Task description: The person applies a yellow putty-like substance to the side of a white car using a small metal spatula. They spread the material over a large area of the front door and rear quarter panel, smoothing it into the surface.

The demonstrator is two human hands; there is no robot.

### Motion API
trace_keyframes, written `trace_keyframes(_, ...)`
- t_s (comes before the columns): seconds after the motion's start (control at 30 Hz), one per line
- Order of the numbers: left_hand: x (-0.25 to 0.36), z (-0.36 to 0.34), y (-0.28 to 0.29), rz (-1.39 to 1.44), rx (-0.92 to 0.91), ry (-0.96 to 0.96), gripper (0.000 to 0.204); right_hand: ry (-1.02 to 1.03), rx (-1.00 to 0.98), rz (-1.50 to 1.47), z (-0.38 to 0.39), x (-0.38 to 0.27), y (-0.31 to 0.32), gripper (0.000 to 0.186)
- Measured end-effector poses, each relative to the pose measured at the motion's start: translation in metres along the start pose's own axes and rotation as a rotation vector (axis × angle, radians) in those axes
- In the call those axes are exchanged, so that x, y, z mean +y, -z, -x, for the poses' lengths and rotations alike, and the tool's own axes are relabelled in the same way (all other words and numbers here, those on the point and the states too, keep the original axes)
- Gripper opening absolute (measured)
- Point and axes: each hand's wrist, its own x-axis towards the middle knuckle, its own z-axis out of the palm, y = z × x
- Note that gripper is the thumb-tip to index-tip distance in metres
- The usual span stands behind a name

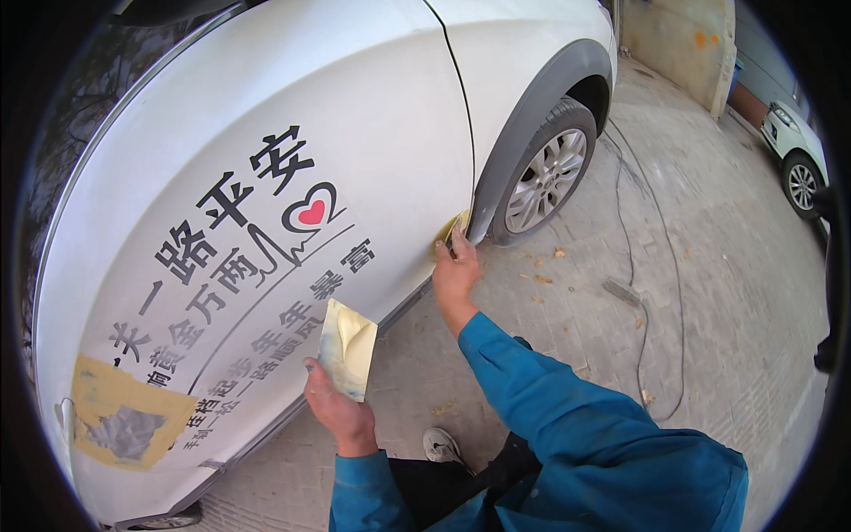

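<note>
My left hand (pixel 341 412) grips a flat mixing board (pixel 346 372) bearing a mound of cream paste (pixel 353 335), held before the white car door (pixel 390 142). Higher and to the right, my right hand (pixel 456 275) holds a thin yellowish spreader (pixel 459 218) against the lower front edge of that door, beside the dark wheel-arch trim (pixel 505 133); the fingers partly hide the tool and the yellow patch there. Black and grey lettering with a red heart (pixel 312 212) decorates the door. At its rear lower corner is a yellow filler patch (pixel 97 399) around a grey area.
A front wheel (pixel 545 173) stands just beyond my right hand. A cable (pixel 681 310) with a small block (pixel 622 293) and dry leaves lie on the paving (pixel 736 293). Another white car (pixel 789 142) and a beige wall panel (pixel 683 44) are at right. My shoe (pixel 441 448) shows below.
</note>
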Motion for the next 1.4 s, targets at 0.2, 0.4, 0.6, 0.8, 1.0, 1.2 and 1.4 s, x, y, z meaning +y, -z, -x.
trace_keyframes(0.2,0.0,0.001,-0.01,0.001,-0.016,0.007,0.062,-0.14,-0.145,-0.352,0.026,-0.007,0.029,0.044)
trace_keyframes(0.4,-0.001,0.003,-0.009,-0.017,0.006,0.019,0.06,-0.619,-0.043,-0.578,0.009,0.03,0.048,0.028)
trace_keyframes(0.6,0.0,0.003,-0.009,-0.018,0.006,0.016,0.06,-0.81,-0.085,-0.597,-0.008,0.068,0.043,0.018)
trace_keyframes(0.8,0.001,0.003,-0.009,-0.047,0.003,0.028,0.061,-0.863,-0.045,-0.732,-0.027,0.064,0.029,0.018)
trace_keyframes(1.0,0.0,0.002,-0.009,-0.041,-0.004,0.028,0.063,-0.856,-0.126,-0.67,-0.049,0.046,0.02,0.023)
trace_keyframes(1.2,0.0,0.001,-0.011,-0.046,-0.018,0.018,0.063,-0.797,-0.151,-0.681,-0.064,0.021,0.015,0.02)
trace_keyframes(1.4,-0.001,0.0,-0.015,-0.044,-0.046,0.038,0.062,-0.763,-0.139,-0.693,-0.066,-0.017,0.026,0.018)
